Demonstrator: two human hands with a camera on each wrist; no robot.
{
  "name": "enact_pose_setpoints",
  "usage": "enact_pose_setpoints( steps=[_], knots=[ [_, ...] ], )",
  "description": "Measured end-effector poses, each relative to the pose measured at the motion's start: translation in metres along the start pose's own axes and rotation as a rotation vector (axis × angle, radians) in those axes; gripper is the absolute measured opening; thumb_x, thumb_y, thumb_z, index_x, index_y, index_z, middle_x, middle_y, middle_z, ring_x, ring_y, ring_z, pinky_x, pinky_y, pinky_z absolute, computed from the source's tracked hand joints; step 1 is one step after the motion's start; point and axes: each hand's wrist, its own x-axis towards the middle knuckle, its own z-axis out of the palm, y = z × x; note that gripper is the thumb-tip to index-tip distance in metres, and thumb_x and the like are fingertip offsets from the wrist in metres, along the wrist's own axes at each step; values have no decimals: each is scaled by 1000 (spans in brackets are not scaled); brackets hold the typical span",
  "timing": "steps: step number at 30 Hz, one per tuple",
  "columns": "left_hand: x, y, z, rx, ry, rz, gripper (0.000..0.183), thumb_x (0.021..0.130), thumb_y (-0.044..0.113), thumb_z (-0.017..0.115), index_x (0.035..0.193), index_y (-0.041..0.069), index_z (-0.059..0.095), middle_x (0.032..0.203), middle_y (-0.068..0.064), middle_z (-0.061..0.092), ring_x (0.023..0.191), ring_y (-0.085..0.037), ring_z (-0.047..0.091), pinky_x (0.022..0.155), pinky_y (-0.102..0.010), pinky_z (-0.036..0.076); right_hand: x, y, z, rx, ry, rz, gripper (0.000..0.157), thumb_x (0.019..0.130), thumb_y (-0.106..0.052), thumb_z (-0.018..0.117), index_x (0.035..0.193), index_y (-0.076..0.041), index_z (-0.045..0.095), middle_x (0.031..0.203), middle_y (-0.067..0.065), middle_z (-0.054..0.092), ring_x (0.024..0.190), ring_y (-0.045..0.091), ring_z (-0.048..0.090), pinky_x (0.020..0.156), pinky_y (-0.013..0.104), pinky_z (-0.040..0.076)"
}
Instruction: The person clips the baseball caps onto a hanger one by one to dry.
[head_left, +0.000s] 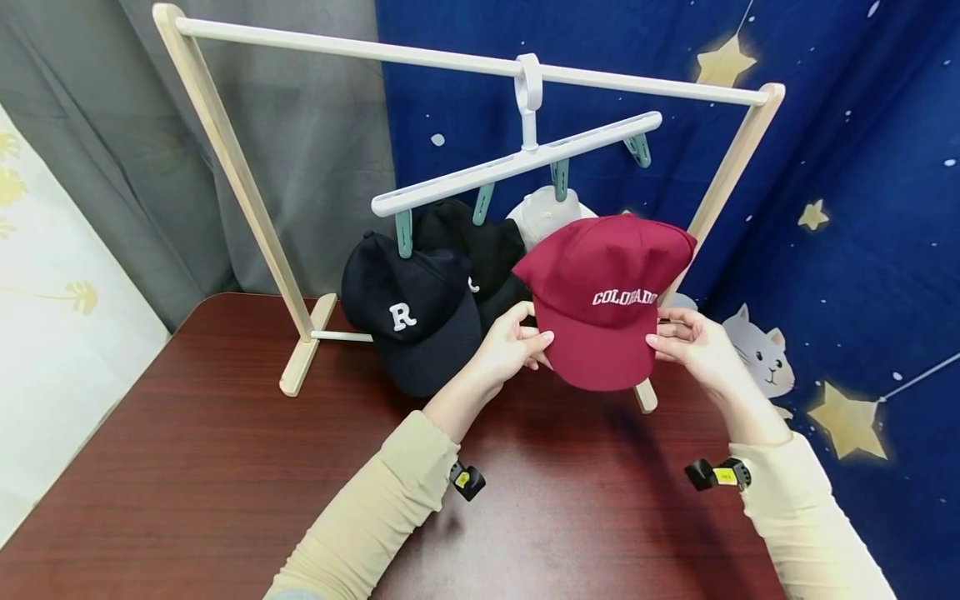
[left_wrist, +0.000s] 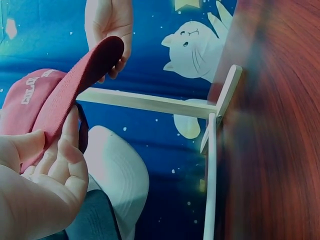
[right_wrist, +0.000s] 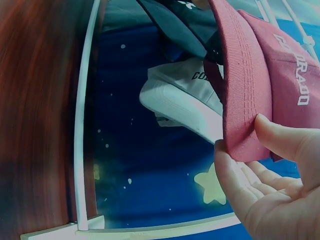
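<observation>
Both hands hold a dark red baseball cap (head_left: 600, 267) with white COLORADO lettering, its brim pointing down. My left hand (head_left: 512, 346) pinches the brim's left edge between thumb and fingers. On the brim's other edge, my right hand (head_left: 697, 346) grips with its thumb in front, seen closely in the right wrist view. Behind the cap is a white clip hanger (head_left: 517, 165) with green clips. A navy cap (head_left: 412, 308) with a white R hangs at its left end. A black cap (head_left: 480, 250) and a white cap (head_left: 547, 215) hang further along. The rightmost clip (head_left: 637, 150) holds nothing.
A wooden rack (head_left: 243, 179) with a white top bar (head_left: 352, 48) stands on the dark red-brown table (head_left: 225, 467). The hanger's hook (head_left: 528, 83) loops over that bar. Grey and blue star-patterned curtains (head_left: 862, 208) form the backdrop.
</observation>
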Motion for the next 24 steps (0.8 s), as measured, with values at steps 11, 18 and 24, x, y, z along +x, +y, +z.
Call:
enact_pose_setpoints(
  steps=[11, 18, 24],
  knots=[
    [3, 3, -3, -19, 1, -24, 15, 94, -1, 57, 104, 4, 48, 78, -13, 70, 60, -16, 67, 54, -26, 45, 7, -8, -1, -61, -3, 44, 47, 90, 0, 64, 126, 15, 39, 86, -7, 67, 74, 5, 66, 69, 22, 54],
    [4, 4, -4, -25, -1, -36, 14, 94, -1, 56, 104, 4, 48, 80, -13, 70, 61, -16, 67, 55, -26, 45, 8, -8, -2, -30, -19, 66, 45, 90, 0, 64, 125, 13, 39, 87, -6, 68, 73, 7, 67, 69, 22, 54],
    [5, 2, -4, -29, 0, -36, 14, 94, 0, 56, 104, 5, 47, 79, -12, 70, 60, -15, 67, 56, -27, 45, 10, -8, -2, -60, -31, 67, 50, 91, -1, 63, 127, 17, 35, 88, -7, 67, 73, 6, 67, 69, 21, 53]
  ],
)
